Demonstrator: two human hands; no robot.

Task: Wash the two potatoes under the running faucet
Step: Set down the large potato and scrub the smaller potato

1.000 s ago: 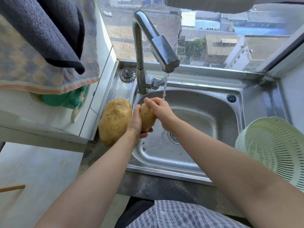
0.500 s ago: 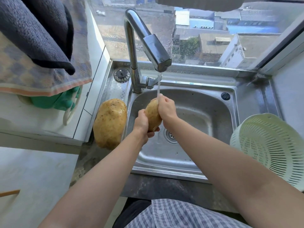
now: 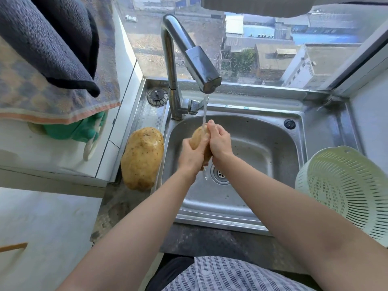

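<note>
A small potato (image 3: 197, 137) is held over the steel sink (image 3: 262, 131), right under the stream of water from the chrome faucet (image 3: 199, 64). My left hand (image 3: 192, 156) grips it from below and the left. My right hand (image 3: 219, 141) is wrapped over its right side and top. Most of this potato is hidden by my fingers. A much larger potato (image 3: 142, 157) lies on the counter just left of the sink's rim, untouched.
A pale green colander (image 3: 346, 190) sits at the sink's right edge. Towels (image 3: 52, 59) hang at the upper left over a green item (image 3: 84, 129). The sink stopper (image 3: 157, 97) lies beside the faucet base. A window is right behind the sink.
Both hands have shifted the small potato slightly up and right, deeper under the stream. My left hand now covers more of it. The large potato has not moved.
</note>
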